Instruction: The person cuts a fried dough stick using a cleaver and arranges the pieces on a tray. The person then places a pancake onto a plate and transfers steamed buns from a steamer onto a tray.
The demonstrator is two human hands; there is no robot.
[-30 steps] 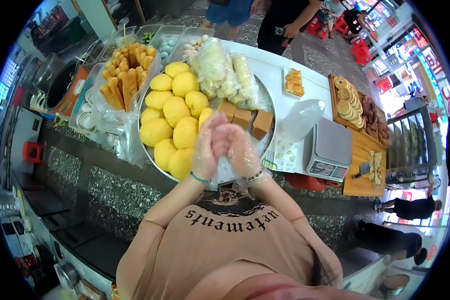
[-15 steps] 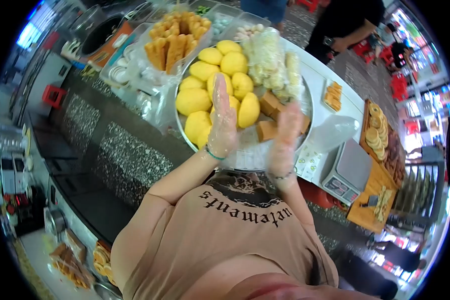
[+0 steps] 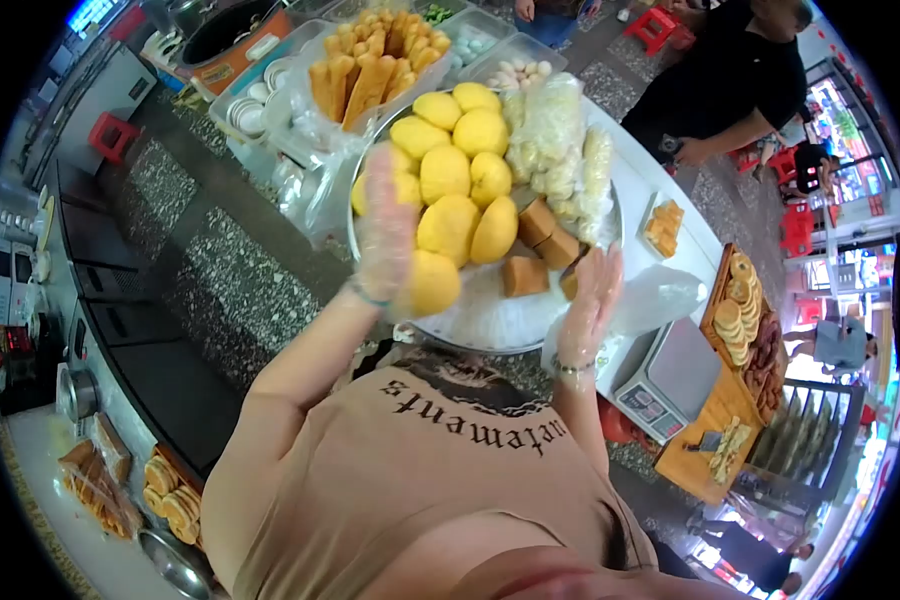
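Note:
Both my hands wear thin clear plastic gloves. My left hand [image 3: 386,225] is open, fingers straight and smeared by motion, in front of the left-hand yellow buns [image 3: 445,172]; whether it touches them I cannot tell. My right hand [image 3: 590,305] stands open with its palm turned inward and fingers stretched, near the brown cake-like blocks [image 3: 525,277]. Nothing shows in either hand. Buns and blocks lie on a large round metal tray [image 3: 480,330], beside pale rolls [image 3: 550,130] wrapped in clear plastic.
Fried dough sticks [image 3: 370,75] fill a container behind the tray at left. To the right are a clear plastic bag [image 3: 660,300], a digital scale [image 3: 668,380], a wooden board [image 3: 700,462] and a pastry tray [image 3: 735,320]. A person in black [image 3: 720,90] stands across the table.
My hands have moved apart, the left one to the left and the right one slightly right and down. More of the buns shows between them. The whole view has shifted a little.

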